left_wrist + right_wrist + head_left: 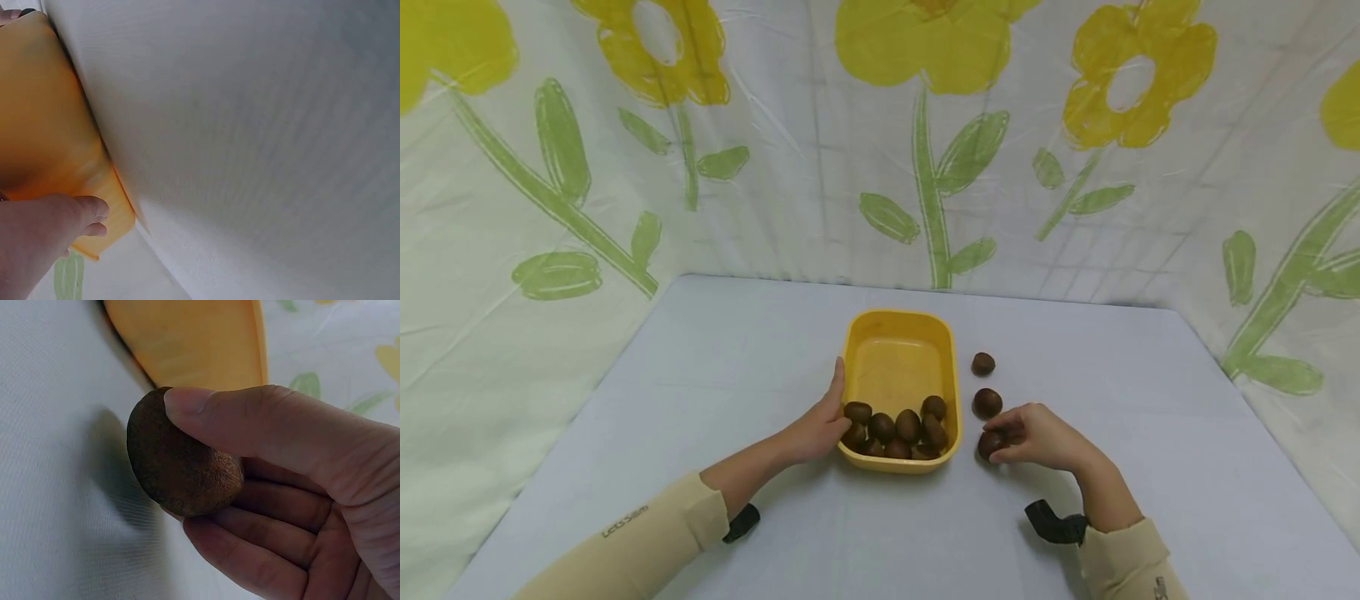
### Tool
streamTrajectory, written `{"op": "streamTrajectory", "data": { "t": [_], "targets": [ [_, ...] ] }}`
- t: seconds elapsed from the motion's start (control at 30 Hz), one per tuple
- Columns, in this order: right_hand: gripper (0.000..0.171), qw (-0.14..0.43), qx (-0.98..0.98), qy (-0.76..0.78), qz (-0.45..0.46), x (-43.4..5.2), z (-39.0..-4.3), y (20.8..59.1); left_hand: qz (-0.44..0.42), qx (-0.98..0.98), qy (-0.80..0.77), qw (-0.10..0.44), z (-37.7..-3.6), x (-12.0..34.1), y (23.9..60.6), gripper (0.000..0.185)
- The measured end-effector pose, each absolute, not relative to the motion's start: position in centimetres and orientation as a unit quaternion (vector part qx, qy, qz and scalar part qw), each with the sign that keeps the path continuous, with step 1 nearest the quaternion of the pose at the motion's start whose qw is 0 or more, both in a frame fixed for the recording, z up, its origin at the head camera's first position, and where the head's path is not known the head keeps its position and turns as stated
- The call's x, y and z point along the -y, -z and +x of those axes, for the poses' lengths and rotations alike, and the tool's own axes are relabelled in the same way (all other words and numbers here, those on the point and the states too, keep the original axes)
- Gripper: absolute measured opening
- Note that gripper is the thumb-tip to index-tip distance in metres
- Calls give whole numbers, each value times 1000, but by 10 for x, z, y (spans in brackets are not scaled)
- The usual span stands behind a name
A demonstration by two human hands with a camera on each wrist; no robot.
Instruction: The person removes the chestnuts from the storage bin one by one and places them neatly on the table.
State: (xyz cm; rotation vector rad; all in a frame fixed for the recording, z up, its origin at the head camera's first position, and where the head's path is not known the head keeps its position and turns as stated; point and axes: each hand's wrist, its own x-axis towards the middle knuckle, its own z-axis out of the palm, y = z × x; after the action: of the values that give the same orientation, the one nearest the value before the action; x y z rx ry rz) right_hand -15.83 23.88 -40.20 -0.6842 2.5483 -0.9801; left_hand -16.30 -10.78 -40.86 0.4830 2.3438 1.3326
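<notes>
Right fingers [262,534] and thumb pinching a brown chestnut [181,456], lifted just off the desk [715,367] beside the yellow tub [953,367]. Left hand [816,429] laid straight-fingered against the tub's left wall, likely steadying it. More chestnuts [895,427] piled inside; two loose chestnuts [987,402] near.

In the left wrist view the tub [44,125] is cut off by the left and top edges, so its inside is hidden, and the left hand [37,244] runs off the bottom left corner. The right wrist view crops the right hand [300,500] at the right and bottom edges; its thumb covers part of the nut [178,456]. In the head view, the nuts [895,429] heaped at the tub's near end overlap (an exact count cannot be told).
</notes>
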Motion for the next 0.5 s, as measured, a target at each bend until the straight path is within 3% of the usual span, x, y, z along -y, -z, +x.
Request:
{"op": "streamTrajectory", "data": {
  "t": [0.5],
  "targets": [
    [39,161,-895,337,-244,-238,-158,404,172,-841,-473,200,-162,108,408,81]
  ]
}}
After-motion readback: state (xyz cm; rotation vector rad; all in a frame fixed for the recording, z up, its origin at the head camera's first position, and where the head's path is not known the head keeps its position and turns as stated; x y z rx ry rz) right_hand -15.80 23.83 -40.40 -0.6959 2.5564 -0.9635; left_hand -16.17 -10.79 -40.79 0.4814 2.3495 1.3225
